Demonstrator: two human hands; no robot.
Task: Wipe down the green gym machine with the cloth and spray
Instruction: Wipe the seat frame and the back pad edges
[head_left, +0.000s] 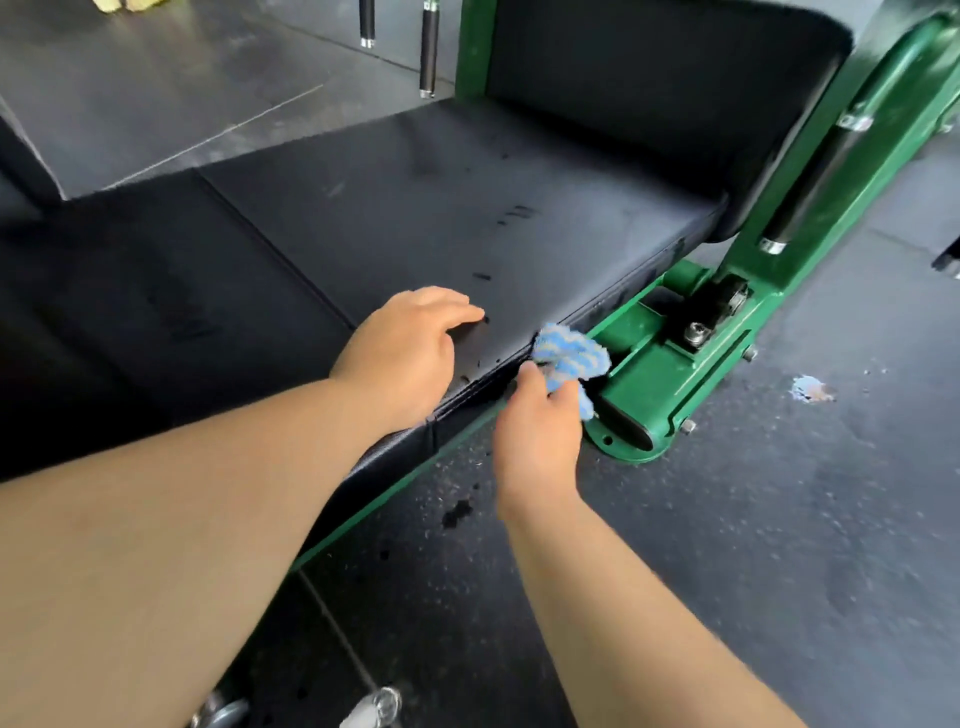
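The green gym machine (670, 369) has a painted steel frame along the right side and a wide black padded bench (441, 218) across the middle. My right hand (537, 441) grips a bunched blue-and-white striped cloth (569, 356) and holds it against the bench's side edge, where the pad meets the green base. My left hand (402, 353) rests flat on the black pad near that edge, fingers spread and relaxed. No spray bottle shows in the head view.
Dark speckled rubber floor (779, 519) lies to the right, with a small pale stain (810, 389) and a few dark drips. A black backrest pad (665, 78) rises behind the bench. Two black-gripped handles (428, 52) hang at the top. A clear object (374, 709) sits at the bottom edge.
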